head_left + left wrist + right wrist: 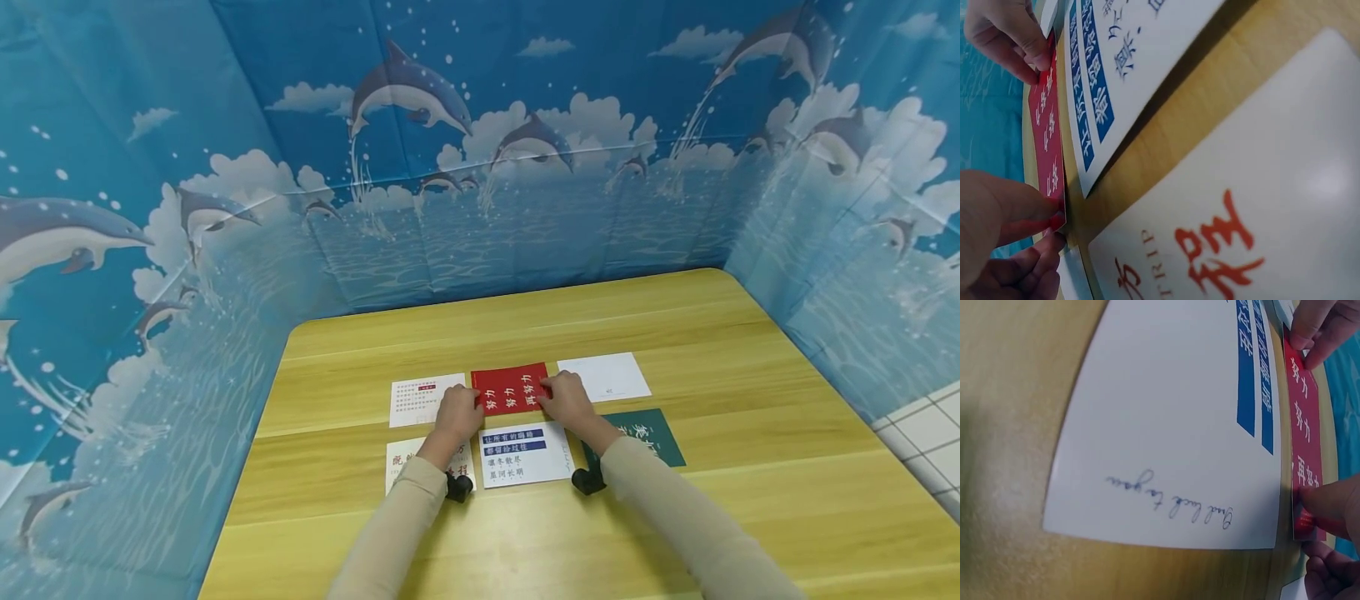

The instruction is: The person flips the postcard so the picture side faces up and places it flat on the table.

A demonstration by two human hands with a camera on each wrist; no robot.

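Observation:
A red card (510,387) with white Chinese characters lies in the middle of the back row of cards. At its left edge my left hand (457,412) pinches it between thumb and finger, which the left wrist view shows close up. My right hand (567,402) pinches the opposite edge, with the thumb on the printed face in the right wrist view. Just in front of the red card is a white card (525,471) with blue bands, and handwriting shows on it in the right wrist view.
Left of the red card lies a white card (408,408) with small red print; in front of that is a cream card (1272,187) with red lettering. A nearly blank white card (611,375) and a green card (663,433) lie to the right. Dolphin-print sheeting (525,225) surrounds the wooden table (637,317).

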